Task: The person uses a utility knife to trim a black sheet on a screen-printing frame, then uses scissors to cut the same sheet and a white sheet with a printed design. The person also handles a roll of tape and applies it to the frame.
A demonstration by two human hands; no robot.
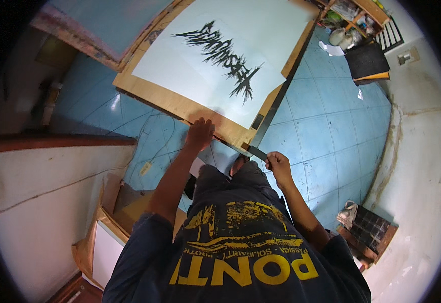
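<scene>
A wooden board (167, 101) lies in front of me, and on it rests a large white sheet (180, 65) bearing black, spiky lettering. My left hand (200, 133) lies on the board's near edge, its fingers stretched forward over the wood. At the near right corner, my right hand (278, 163) is closed on one end of a dark flat strip (257, 152). The strip's other end meets the board's corner; whether it is fixed there I cannot tell. A small dark rectangular piece (257, 121) sits on the wood beside the sheet's lower right corner.
A framed panel (99, 30) overlaps the board's far left. Blue tiles (326, 136) cover the floor, with a cable (172, 132) on the left. A low white partition (53, 177) stands left; a dark crate (369, 230) sits right. Shelves (369, 15) hold clutter at far right.
</scene>
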